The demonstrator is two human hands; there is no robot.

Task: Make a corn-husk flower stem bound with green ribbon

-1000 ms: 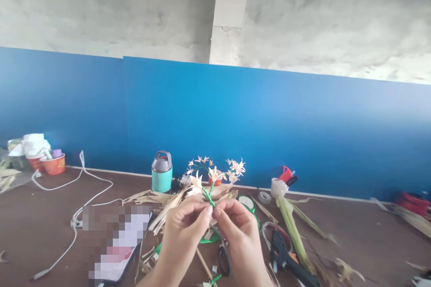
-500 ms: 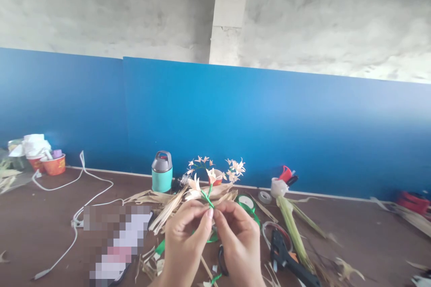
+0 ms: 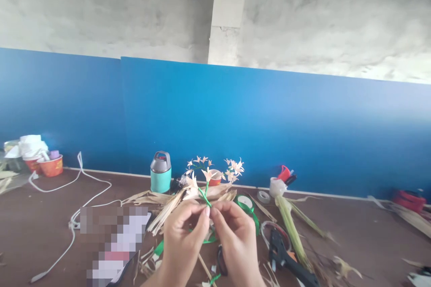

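Note:
Two cream flowers point(image 3: 191, 183) on green-wrapped stems point(image 3: 205, 197) stand upright above my fingertips at the middle of the view. My left hand point(image 3: 186, 233) pinches the joined stems between thumb and forefinger. Close beside it, my right hand point(image 3: 235, 231) is also pinched at the lower end of the stems, its fingertips nearly touching the left ones. Behind my right hand lies a roll of green tape point(image 3: 245, 202), its loose band trailing down. More small cream flowers point(image 3: 234, 170) show behind, near an orange cup point(image 3: 215, 178).
A teal flask point(image 3: 160, 173) stands at the back, with dried husks point(image 3: 166, 215) before it. On the right lie a black glue gun point(image 3: 289, 260), green stalks point(image 3: 291, 228) and a white tape roll point(image 3: 263, 196). A blurred-out flat device point(image 3: 123, 246) and white cable point(image 3: 72, 237) lie left.
Both hands and the flowers have shifted slightly left in the view, along with the background. The pinch on the stems looks much the same.

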